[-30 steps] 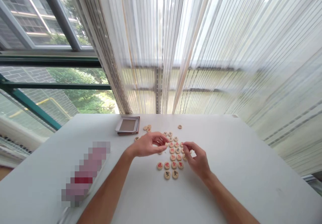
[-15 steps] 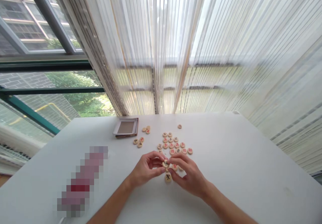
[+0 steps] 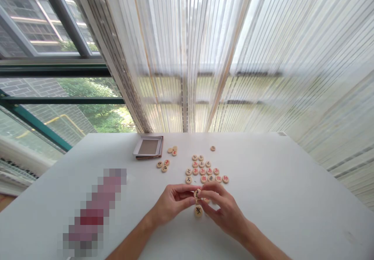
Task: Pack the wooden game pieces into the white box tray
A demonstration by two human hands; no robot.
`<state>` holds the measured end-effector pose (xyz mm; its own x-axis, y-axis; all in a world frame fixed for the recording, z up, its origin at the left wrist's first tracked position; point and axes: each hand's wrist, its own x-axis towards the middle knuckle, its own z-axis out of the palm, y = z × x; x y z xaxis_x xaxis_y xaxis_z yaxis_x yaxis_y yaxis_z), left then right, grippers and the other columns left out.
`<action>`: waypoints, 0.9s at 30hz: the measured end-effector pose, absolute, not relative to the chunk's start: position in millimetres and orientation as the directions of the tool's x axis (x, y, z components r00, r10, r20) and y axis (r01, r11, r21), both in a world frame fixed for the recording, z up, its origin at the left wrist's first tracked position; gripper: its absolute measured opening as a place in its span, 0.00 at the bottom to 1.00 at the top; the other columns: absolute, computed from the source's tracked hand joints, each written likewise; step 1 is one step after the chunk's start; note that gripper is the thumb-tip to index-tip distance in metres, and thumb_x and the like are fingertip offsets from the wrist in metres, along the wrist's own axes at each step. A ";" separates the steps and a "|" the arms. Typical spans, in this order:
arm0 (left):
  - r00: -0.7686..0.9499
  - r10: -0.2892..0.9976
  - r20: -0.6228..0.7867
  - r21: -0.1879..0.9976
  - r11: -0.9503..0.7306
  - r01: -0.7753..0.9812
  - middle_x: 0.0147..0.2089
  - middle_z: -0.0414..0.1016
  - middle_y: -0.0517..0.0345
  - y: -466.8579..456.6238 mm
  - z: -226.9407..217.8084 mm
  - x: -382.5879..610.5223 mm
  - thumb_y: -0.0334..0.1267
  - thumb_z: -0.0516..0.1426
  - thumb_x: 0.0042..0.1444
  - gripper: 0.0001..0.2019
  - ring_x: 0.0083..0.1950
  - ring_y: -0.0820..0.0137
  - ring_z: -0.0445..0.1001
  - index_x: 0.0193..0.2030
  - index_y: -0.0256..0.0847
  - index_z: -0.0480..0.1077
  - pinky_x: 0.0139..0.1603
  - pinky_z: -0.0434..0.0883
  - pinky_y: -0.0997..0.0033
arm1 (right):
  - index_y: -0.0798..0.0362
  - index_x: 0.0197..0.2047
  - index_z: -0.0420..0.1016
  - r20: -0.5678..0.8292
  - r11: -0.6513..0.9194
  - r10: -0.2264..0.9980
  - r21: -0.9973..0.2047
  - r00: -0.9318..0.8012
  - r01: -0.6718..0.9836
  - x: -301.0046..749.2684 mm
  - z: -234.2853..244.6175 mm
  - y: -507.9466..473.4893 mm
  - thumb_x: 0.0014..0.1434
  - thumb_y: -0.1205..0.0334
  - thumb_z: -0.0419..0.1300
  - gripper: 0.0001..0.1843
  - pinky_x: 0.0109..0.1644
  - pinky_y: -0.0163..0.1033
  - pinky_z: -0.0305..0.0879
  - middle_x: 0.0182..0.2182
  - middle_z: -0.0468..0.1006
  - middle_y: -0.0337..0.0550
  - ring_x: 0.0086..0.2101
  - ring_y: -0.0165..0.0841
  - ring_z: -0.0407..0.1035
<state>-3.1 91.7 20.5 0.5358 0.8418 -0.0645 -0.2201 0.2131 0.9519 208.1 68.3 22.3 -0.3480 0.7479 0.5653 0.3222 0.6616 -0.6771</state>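
Between my two hands, low over the white table (image 3: 257, 201), is a round wooden Chinese chess piece (image 3: 196, 194) with a black character, its face tilted and partly covered by fingertips. My left hand (image 3: 172, 205) pinches it from the left with thumb and fingers. From the other side, my right hand (image 3: 224, 205) grips it with its fingertips. Just below lies a larger-looking chess piece (image 3: 198, 211) with a black character. Behind the right fingers a red-marked piece (image 3: 206, 200) is partly hidden. Beyond the hands, rows of red and black pieces (image 3: 203, 171) lie face up.
An open shallow box (image 3: 148, 148) sits at the table's back left. Small groups of pieces (image 3: 164, 169) lie near it, some blank side up. One single piece (image 3: 213, 148) is farther back. A blurred-out pinkish object (image 3: 95, 209) lies on the left. Curtains (image 3: 193, 57) hang behind the table.
The piece between my hands has turned, and my right fingers now cover more of its face. The whole view has shifted slightly.
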 end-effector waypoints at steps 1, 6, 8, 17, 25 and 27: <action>0.522 0.850 -0.069 0.949 0.217 -0.228 0.46 0.83 0.45 91.1 19.2 -2.2 0.36 0.67 0.54 0.18 0.49 0.59 0.81 0.51 0.34 0.77 0.55 0.75 0.58 | 0.46 0.50 0.75 0.563 0.659 0.750 -0.676 -0.346 0.328 207.5 22.8 68.2 0.63 0.71 0.61 0.15 0.45 0.38 0.73 0.43 0.72 0.46 0.41 0.34 0.73; 0.448 0.889 -0.093 0.938 0.229 -0.260 0.44 0.83 0.47 89.1 12.0 1.1 0.35 0.69 0.51 0.18 0.45 0.62 0.81 0.48 0.35 0.76 0.48 0.77 0.65 | 0.47 0.49 0.74 0.556 0.654 0.755 -0.678 -0.348 0.334 206.3 27.3 66.8 0.62 0.71 0.61 0.13 0.46 0.38 0.73 0.43 0.72 0.46 0.41 0.34 0.73; 0.446 0.891 -0.092 0.944 0.220 -0.247 0.44 0.83 0.47 88.6 12.7 1.3 0.36 0.68 0.53 0.16 0.45 0.63 0.81 0.48 0.34 0.77 0.49 0.77 0.65 | 0.47 0.49 0.73 0.551 0.650 0.758 -0.685 -0.350 0.329 206.5 27.8 66.8 0.63 0.71 0.60 0.13 0.47 0.39 0.73 0.43 0.72 0.46 0.42 0.35 0.73; 0.472 0.879 -0.068 0.974 0.160 -0.158 0.42 0.83 0.45 86.7 18.0 -1.2 0.40 0.64 0.59 0.18 0.41 0.64 0.81 0.54 0.34 0.74 0.42 0.77 0.67 | 0.49 0.46 0.72 0.547 0.617 0.787 -0.710 -0.286 0.339 206.0 21.7 70.2 0.63 0.68 0.61 0.09 0.40 0.37 0.74 0.39 0.75 0.44 0.34 0.32 0.72; 0.424 0.906 -0.015 0.998 0.039 -0.048 0.42 0.82 0.46 82.4 21.4 2.3 0.42 0.63 0.59 0.17 0.41 0.62 0.81 0.52 0.36 0.73 0.40 0.77 0.68 | 0.49 0.48 0.74 0.414 0.486 0.864 -0.834 -0.287 0.261 206.6 28.6 69.0 0.63 0.64 0.61 0.09 0.41 0.37 0.74 0.38 0.79 0.43 0.34 0.32 0.74; 0.411 0.911 0.015 1.000 -0.019 0.007 0.40 0.83 0.49 80.9 23.1 2.3 0.42 0.63 0.59 0.16 0.40 0.63 0.82 0.52 0.37 0.73 0.41 0.78 0.67 | 0.49 0.48 0.74 0.343 0.413 0.893 -0.882 -0.292 0.226 206.3 31.7 68.8 0.64 0.62 0.61 0.09 0.41 0.37 0.74 0.37 0.80 0.43 0.35 0.33 0.75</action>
